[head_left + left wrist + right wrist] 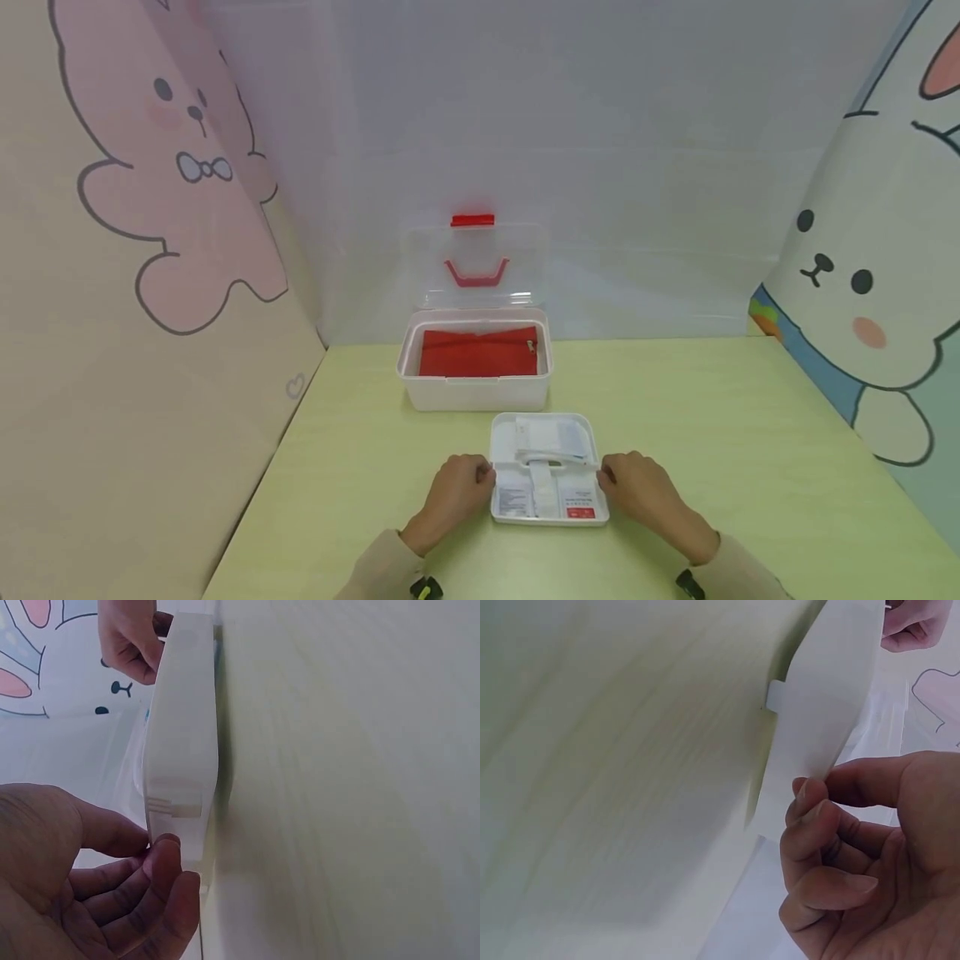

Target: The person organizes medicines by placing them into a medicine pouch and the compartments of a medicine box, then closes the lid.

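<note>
A shallow white plastic case (551,522) lies opened flat in the middle of the head view, hinged across its width. White packets (553,435) fill its far half. In the near half are a white strip (543,492) and a packet with a red label (581,504). My left hand (455,492) pinches the case's left side between thumb and fingertips, near the hinge. On the opposite side my right hand (647,492) pinches the edge likewise. Both wrist views show the case's white outer wall (184,712) close over the table, thumbs on the rim.
Behind the case stands a larger white box (480,396) holding a red zippered pouch (477,354). Its transparent lid (480,242), with a red handle, is raised at the back. Cartoon-printed walls border the pale yellow-green table (697,425) on the left and right.
</note>
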A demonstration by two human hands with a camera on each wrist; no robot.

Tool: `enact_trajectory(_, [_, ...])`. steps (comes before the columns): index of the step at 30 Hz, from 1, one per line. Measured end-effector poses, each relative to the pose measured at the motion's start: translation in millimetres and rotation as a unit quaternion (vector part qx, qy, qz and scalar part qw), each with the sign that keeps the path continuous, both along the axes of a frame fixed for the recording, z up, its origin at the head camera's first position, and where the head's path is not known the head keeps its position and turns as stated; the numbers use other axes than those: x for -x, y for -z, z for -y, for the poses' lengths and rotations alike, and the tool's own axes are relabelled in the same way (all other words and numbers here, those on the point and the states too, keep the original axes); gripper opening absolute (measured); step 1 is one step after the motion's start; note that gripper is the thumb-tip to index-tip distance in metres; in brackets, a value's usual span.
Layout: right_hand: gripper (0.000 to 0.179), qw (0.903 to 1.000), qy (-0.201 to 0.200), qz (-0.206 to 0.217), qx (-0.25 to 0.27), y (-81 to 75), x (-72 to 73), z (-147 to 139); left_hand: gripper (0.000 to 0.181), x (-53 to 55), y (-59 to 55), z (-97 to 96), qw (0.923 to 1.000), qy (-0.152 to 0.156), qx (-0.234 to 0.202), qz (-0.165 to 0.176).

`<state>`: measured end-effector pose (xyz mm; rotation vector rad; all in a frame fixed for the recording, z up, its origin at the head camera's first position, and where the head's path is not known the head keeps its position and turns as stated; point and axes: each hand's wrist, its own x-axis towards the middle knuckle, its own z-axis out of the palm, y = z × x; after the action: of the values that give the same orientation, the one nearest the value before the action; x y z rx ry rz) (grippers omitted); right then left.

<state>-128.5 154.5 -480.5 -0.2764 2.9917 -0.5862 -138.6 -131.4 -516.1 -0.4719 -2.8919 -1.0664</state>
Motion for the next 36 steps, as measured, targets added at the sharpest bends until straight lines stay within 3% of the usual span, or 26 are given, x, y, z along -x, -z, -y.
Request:
enact_trajectory(11, [0.022,1.0,-0.003,-0.001,-0.008,-0.6,0.9,-9.5,0.015,-1.4,-4.1,-9.1,0.9998,0.009,0.01,0.017])
enact_trajectory(26, [0.021,0.9987,-0.034,-0.019,-0.031,-8.1,18.5,-20.8,0.02,-11.6,-10.2,-26.2,0.9987,0.025,0.019,0.04])
enact_trajectory(36, [0.019,0.997,-0.066,-0.026,-0.032,-9.3,34.2,-24.1,0.029,-18.7,-10.6,-37.6,0.997,0.021,0.074,0.005])
